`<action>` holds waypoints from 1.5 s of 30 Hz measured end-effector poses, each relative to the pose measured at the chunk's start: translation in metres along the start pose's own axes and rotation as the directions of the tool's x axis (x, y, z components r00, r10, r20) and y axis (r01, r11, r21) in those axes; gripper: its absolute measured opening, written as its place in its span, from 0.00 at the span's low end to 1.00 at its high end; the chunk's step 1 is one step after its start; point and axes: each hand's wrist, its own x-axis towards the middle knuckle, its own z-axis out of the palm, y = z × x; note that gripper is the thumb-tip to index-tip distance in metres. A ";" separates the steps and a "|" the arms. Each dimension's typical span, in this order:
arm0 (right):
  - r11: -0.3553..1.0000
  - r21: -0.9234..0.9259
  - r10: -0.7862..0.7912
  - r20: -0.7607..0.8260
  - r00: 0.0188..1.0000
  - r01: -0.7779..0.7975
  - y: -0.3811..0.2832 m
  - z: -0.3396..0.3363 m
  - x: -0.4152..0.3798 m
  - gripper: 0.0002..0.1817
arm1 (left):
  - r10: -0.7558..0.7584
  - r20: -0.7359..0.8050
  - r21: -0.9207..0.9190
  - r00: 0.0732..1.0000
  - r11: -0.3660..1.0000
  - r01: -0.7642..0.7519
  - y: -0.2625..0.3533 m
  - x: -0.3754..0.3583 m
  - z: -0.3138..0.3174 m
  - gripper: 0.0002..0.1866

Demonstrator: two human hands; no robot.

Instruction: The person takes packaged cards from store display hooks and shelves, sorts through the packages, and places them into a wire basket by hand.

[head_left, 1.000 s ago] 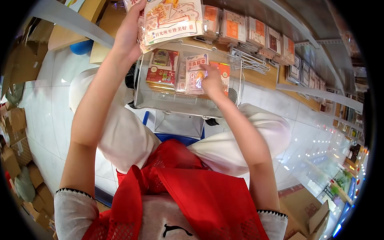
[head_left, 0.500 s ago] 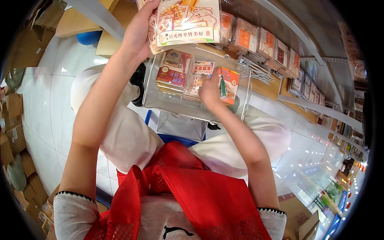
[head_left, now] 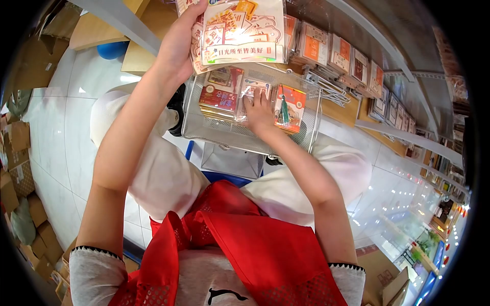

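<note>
My left hand (head_left: 179, 47) is closed on the edge of clear-wrapped sticker packs (head_left: 244, 38), held above the far side of a wire mesh basket (head_left: 204, 133). Inside the basket lie stacks of flat packs. My right hand (head_left: 259, 113) rests with fingers spread on the middle pack (head_left: 253, 87), partly covering it. Left of that hand is a stack of dark red packs (head_left: 220, 92). An orange-red pack (head_left: 293, 104) with a green tassel (head_left: 284, 109) lies on the right.
A shelf at the upper right holds rows of wrapped packs (head_left: 314, 46) and metal wire hooks (head_left: 332, 92). Cardboard boxes (head_left: 19, 133) line the left side. A blue ball (head_left: 112, 49) sits near wooden boards (head_left: 102, 25). My legs (head_left: 158, 168) flank the basket.
My right hand has gone from a pointing finger to spread fingers and shifted slightly left over the middle pack. The held sticker packs have moved slightly down and right.
</note>
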 end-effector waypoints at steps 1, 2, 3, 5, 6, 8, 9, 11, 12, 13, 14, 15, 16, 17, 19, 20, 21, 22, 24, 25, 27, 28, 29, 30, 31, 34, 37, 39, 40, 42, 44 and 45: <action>0.999 0.032 0.019 0.014 1.000 -0.020 -0.001 0.000 0.001 0.46 | -0.006 -0.002 0.001 1.000 1.000 0.006 0.000 0.000 0.000 0.21; 0.997 0.064 0.038 0.028 0.999 -0.039 -0.002 0.000 0.001 0.46 | -0.011 -0.004 0.003 1.000 1.000 0.011 -0.001 0.000 0.000 0.21; 0.994 0.096 0.055 0.043 0.998 -0.059 -0.002 0.001 0.002 0.46 | -0.017 -0.007 0.005 1.000 1.000 0.017 -0.002 -0.001 0.000 0.21; 0.996 0.065 0.055 0.059 0.997 -0.059 -0.004 0.001 0.005 0.47 | -0.019 -0.002 -0.001 1.000 1.000 0.019 -0.004 -0.002 0.002 0.21; 0.997 0.049 0.055 0.067 0.996 -0.058 -0.004 0.001 0.006 0.48 | -0.019 0.000 -0.004 1.000 1.000 0.019 -0.004 -0.001 0.003 0.21; 0.998 0.041 0.047 0.083 0.995 -0.051 -0.004 0.002 0.008 0.48 | -0.034 0.001 -0.002 0.999 0.999 0.034 -0.005 -0.001 0.003 0.21; 0.998 0.036 0.043 0.091 0.995 -0.047 -0.004 0.003 0.008 0.48 | -0.041 0.001 -0.001 0.999 0.999 0.041 -0.006 0.000 0.002 0.21; 0.999 0.031 0.041 0.074 0.996 -0.043 -0.005 0.004 0.009 0.48 | -0.049 0.021 -0.018 0.999 0.999 0.049 -0.007 0.000 0.003 0.21; 0.999 0.028 0.040 0.066 0.997 -0.042 -0.005 0.004 0.008 0.48 | -0.053 0.032 -0.027 0.998 0.998 0.054 -0.008 -0.001 0.003 0.21; 0.999 0.033 0.037 0.068 0.997 -0.040 -0.006 0.003 0.008 0.48 | -0.046 0.014 -0.014 0.999 0.999 0.046 -0.008 -0.003 0.008 0.20; 0.999 0.037 0.035 0.069 0.997 -0.038 -0.006 0.001 0.007 0.48 | -0.038 -0.004 -0.002 0.999 0.999 0.038 -0.009 -0.006 0.014 0.19; 0.998 0.041 0.034 0.070 0.997 -0.037 -0.005 -0.001 0.007 0.48 | -0.030 -0.022 0.010 0.999 0.999 0.030 -0.009 -0.008 0.019 0.19; 0.999 0.041 0.027 0.078 0.997 -0.030 -0.004 -0.002 0.007 0.48 | -0.046 -0.034 0.023 0.998 0.999 0.047 -0.012 -0.008 0.020 0.19; 0.999 0.041 0.020 0.086 0.996 -0.024 -0.003 -0.003 0.007 0.47 | -0.062 -0.047 0.036 0.997 0.997 0.064 -0.016 -0.008 0.019 0.19; 0.997 0.076 0.024 0.108 0.994 -0.032 -0.001 -0.006 0.008 0.45 | -0.097 -0.063 0.069 0.993 0.993 0.101 -0.023 -0.010 0.021 0.19; 0.993 0.111 0.033 0.122 0.992 -0.047 0.000 -0.009 0.010 0.42 | -0.114 -0.067 0.088 0.991 0.989 0.120 -0.026 -0.013 0.024 0.19; 0.987 0.146 0.041 0.136 0.990 -0.061 0.001 -0.012 0.012 0.40 | -0.132 -0.072 0.108 0.989 0.984 0.139 -0.028 -0.016 0.026 0.19; 0.948 0.317 -0.041 0.068 0.997 0.018 0.003 -0.020 0.014 0.36 | -0.152 -0.082 0.121 0.985 0.979 0.161 -0.032 -0.017 0.025 0.19; 0.773 0.605 -0.161 -0.105 0.981 0.191 0.012 -0.051 0.013 0.31 | -0.175 -0.087 0.166 0.981 0.968 0.187 -0.035 -0.020 0.030 0.19; 0.680 0.722 -0.074 -0.105 0.992 0.127 0.015 -0.070 0.005 0.29 | -0.186 -0.089 0.186 0.978 0.962 0.200 -0.037 -0.022 0.032 0.19; 0.436 0.900 0.093 -0.067 0.993 0.020 0.021 -0.118 -0.019 0.27 | -0.195 -0.070 0.200 0.978 0.958 0.205 -0.040 -0.025 0.034 0.20; 0.292 0.956 0.168 -0.030 0.985 -0.021 0.024 -0.140 -0.032 0.26 | -0.207 -0.076 0.219 0.975 0.951 0.219 -0.040 -0.028 0.037 0.20; 0.138 0.989 0.234 0.018 0.972 -0.051 0.027 -0.158 -0.042 0.25 | -0.218 -0.083 0.237 0.972 0.943 0.231 -0.040 -0.030 0.039 0.20; -0.046 0.998 0.255 -0.027 0.966 0.040 0.029 -0.169 -0.051 0.24 | -0.246 -0.074 0.231 0.966 0.938 0.257 -0.041 -0.031 0.039 0.20; -0.226 0.965 0.283 -0.067 0.957 0.134 0.032 -0.177 -0.058 0.23 | -0.251 -0.065 0.267 0.966 0.928 0.259 -0.042 -0.032 0.039 0.20; -0.096 0.966 0.230 -0.211 0.950 0.238 0.054 -0.187 -0.075 0.19 | -0.266 -0.061 0.396 0.962 0.878 0.268 -0.054 -0.033 0.035 0.19; 0.190 0.962 0.295 -0.247 0.923 0.197 0.056 -0.197 -0.084 0.15 | -0.272 -0.024 0.486 0.962 0.838 0.249 -0.063 -0.041 0.042 0.18; 0.237 0.958 0.284 -0.226 0.932 0.160 0.058 -0.195 -0.084 0.11 | -0.319 -0.042 0.549 0.947 0.785 0.289 -0.065 -0.045 0.044 0.18; 0.260 0.955 0.273 -0.212 0.938 0.140 0.061 -0.192 -0.083 0.10 | -0.331 -0.035 0.540 0.943 0.788 0.297 -0.067 -0.046 0.045 0.17; 0.272 0.956 0.273 -0.183 0.944 0.106 0.065 -0.190 -0.083 0.08 | -0.329 -0.009 0.542 0.944 0.792 0.281 -0.070 -0.046 0.045 0.17; 0.299 0.951 0.332 -0.185 0.925 0.083 0.069 -0.197 -0.088 0.08 | -0.306 0.007 0.541 0.952 0.802 0.254 -0.071 -0.044 0.046 0.17; 0.312 0.948 0.359 -0.186 0.915 0.070 0.072 -0.199 -0.090 0.08 | -0.293 0.014 0.539 0.956 0.807 0.240 -0.071 -0.043 0.047 0.17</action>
